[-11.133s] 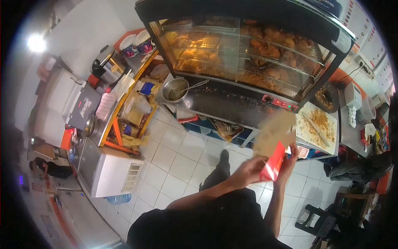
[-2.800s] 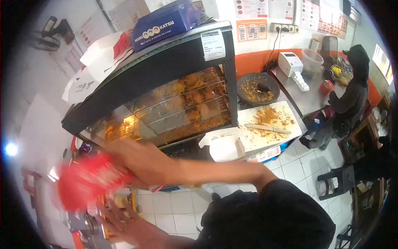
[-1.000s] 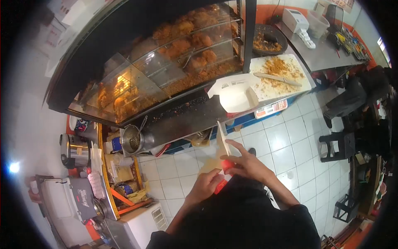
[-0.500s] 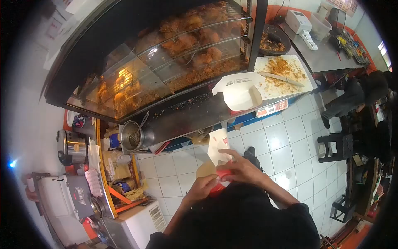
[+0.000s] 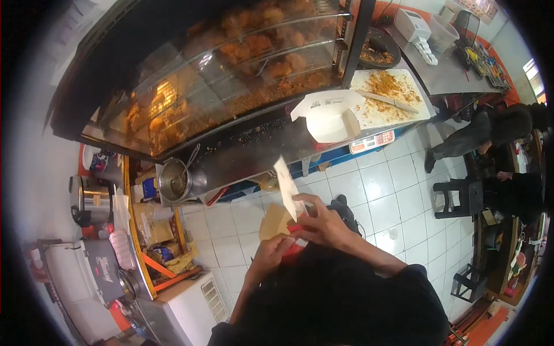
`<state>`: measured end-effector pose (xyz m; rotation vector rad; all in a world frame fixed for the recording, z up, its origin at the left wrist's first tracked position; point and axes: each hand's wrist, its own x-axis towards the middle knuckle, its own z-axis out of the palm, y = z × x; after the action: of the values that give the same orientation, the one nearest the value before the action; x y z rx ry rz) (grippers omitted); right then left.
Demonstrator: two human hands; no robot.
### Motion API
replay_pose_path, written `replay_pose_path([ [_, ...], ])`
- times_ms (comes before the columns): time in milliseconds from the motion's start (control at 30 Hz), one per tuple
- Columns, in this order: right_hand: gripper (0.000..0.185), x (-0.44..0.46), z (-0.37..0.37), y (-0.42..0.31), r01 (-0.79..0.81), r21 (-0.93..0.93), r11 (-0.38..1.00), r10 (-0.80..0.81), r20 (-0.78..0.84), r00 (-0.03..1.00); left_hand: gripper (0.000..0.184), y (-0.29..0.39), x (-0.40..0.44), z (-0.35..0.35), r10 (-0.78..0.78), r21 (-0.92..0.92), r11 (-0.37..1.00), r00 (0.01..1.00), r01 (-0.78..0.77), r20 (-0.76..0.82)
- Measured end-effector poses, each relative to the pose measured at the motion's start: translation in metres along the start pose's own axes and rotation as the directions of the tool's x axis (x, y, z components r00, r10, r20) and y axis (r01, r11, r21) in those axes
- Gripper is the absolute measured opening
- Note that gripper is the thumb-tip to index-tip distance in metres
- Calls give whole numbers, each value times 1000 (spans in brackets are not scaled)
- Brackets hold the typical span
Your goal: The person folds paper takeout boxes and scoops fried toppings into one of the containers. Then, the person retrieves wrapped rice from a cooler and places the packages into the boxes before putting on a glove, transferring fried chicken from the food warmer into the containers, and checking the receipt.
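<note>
Close to my body I hold a partly folded cardboard takeaway box [image 5: 273, 224], with red sides, a plain brown panel and a tall white flap standing up. My left hand [image 5: 269, 255] is closed on its lower red edge, thumb and fingers pinching it. My right hand [image 5: 323, 224] grips the red side near the base of the white flap, fingers bent around the card. The box's lower part is hidden by my hands and black shirt. On the counter ahead stands another takeaway box [image 5: 330, 126], white inside with its lid open.
A glass display cabinet [image 5: 219, 75] of fried chicken fills the back. Right of it lie a crumb-covered white board [image 5: 398, 112] with a knife [image 5: 388, 101], and a label printer [image 5: 413, 27]. A metal pot [image 5: 173, 180] sits at the counter's left. People and a black stool [image 5: 459, 199] are at right.
The white flap has swung, now seen more edge-on and leaning left. Both hands, still on the box, have shifted slightly left in view, and the camera view has moved a little.
</note>
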<state>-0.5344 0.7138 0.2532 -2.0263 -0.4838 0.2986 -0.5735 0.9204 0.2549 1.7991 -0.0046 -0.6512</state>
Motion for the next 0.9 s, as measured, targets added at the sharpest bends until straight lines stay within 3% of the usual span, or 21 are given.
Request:
replay_pose_path([
  [67, 21, 0, 5, 5, 87, -49, 995, -85, 40, 996, 25, -14, 5, -4, -30, 66, 997, 999, 30, 10],
  [133, 21, 1, -2, 4, 130, 69, 989, -135, 70, 988, 24, -18, -2, -3, -93, 125, 988, 996, 90, 17],
  [200, 17, 5, -5, 5, 225, 151, 963, -234, 46, 971, 20, -7, 0, -2, 74, -20, 997, 997, -74, 32],
  [300, 18, 4, 0, 12, 125, 166, 978, -121, -34, 992, 18, -11, 1, -4, 64, 107, 991, 992, -76, 110],
  [433, 17, 2, -4, 10, 144, 170, 975, -156, 56, 986, 18, -11, 3, -1, 85, 10, 996, 987, -87, 136],
  [500, 22, -2, -16, -2, 139, -6, 990, -136, 149, 979, 19, -7, 3, -2, 28, 18, 999, 992, -30, 123],
  [533, 22, -3, -15, -2, 134, -3, 991, -132, 153, 979, 19, -5, 3, -4, 23, 15, 1000, 992, -25, 123],
  [600, 22, -4, -12, 0, 249, -105, 963, -244, 60, 968, 20, -3, 3, -6, 15, 66, 998, 992, -23, 124],
  [733, 22, 1, -11, 1, 150, -127, 981, -140, 80, 987, 19, -5, 7, -4, 36, 56, 998, 998, -39, 59],
  [800, 29, 7, -10, 8, 319, -265, 910, -336, -22, 941, 19, -3, 8, -5, 95, 91, 991, 995, -98, 37],
  [900, 31, 20, -21, 6, 444, -273, 854, -450, 41, 892, 18, -5, 9, -2, 63, 4, 998, 998, -63, -3],
])
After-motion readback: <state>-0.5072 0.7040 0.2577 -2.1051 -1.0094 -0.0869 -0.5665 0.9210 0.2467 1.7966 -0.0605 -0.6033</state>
